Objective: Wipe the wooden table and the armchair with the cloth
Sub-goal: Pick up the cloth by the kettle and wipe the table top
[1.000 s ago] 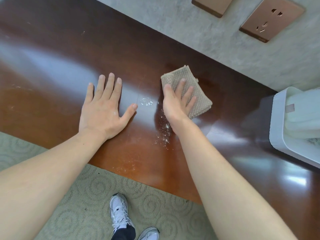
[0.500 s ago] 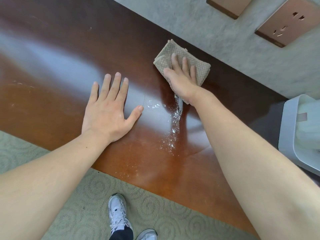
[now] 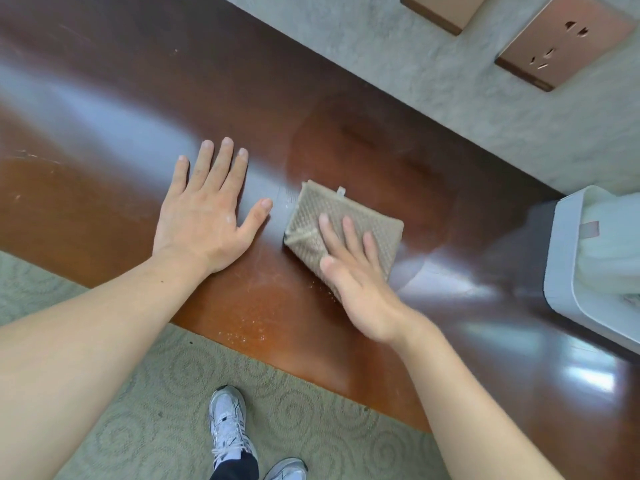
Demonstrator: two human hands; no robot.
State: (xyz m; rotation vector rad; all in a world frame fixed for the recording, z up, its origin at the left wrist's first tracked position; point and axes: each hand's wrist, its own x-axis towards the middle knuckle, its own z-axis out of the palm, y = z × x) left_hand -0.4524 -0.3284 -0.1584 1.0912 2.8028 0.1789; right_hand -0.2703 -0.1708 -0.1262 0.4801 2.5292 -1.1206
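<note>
A folded beige waffle-weave cloth [image 3: 341, 216] lies on the glossy dark wooden table [image 3: 104, 109]. My right hand [image 3: 356, 275] presses flat on the cloth's near half, fingers straight. My left hand [image 3: 204, 209] rests flat on the table just left of the cloth, fingers spread, holding nothing. A faint scatter of white crumbs [image 3: 249, 330] lies near the table's front edge. No armchair is in view.
A white tissue box [image 3: 568, 271] stands on the table at the right. Behind the table is a grey wall with two copper-coloured socket plates [image 3: 561, 43]. Below the table edge are patterned carpet [image 3: 145, 403] and my grey sneakers [image 3: 228, 424].
My right hand has dragged the cloth from the back of the table toward me and leftward, over the white crumb patch, most of which no longer shows. My left hand stayed put.
</note>
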